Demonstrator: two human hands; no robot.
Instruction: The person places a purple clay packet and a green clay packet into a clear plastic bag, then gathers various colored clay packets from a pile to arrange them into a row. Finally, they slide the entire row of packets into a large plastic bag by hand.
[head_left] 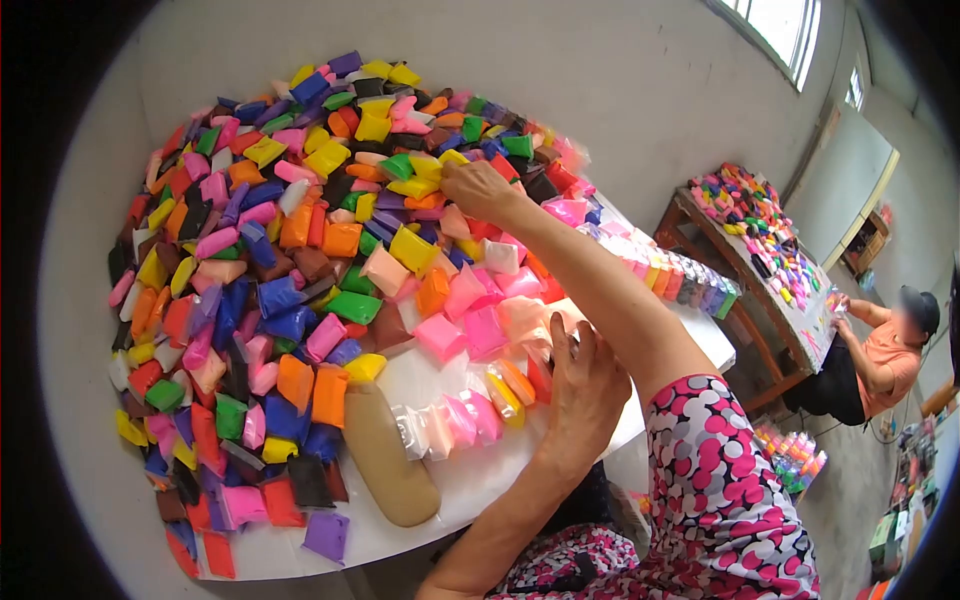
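My right hand (482,190) reaches across into a big heap of coloured packets (290,300), its fingers closed at a yellow packet (453,158) on the far side. Nearer my body, my left hand (585,385) curls over the end of a row of small packets (460,418) standing side by side. The row runs through peach, pink, yellow, orange and red. The fingertips press against the red packet (537,380) at its end. What lies under the palm is hidden.
A smooth tan oblong block (390,460) lies beside the row on the white tabletop (470,480). Longer packed rows (670,275) stand to the right. Beyond, a person (885,350) in a cap works at another table (800,330) heaped with packets. Bundled packs (790,455) are lower down.
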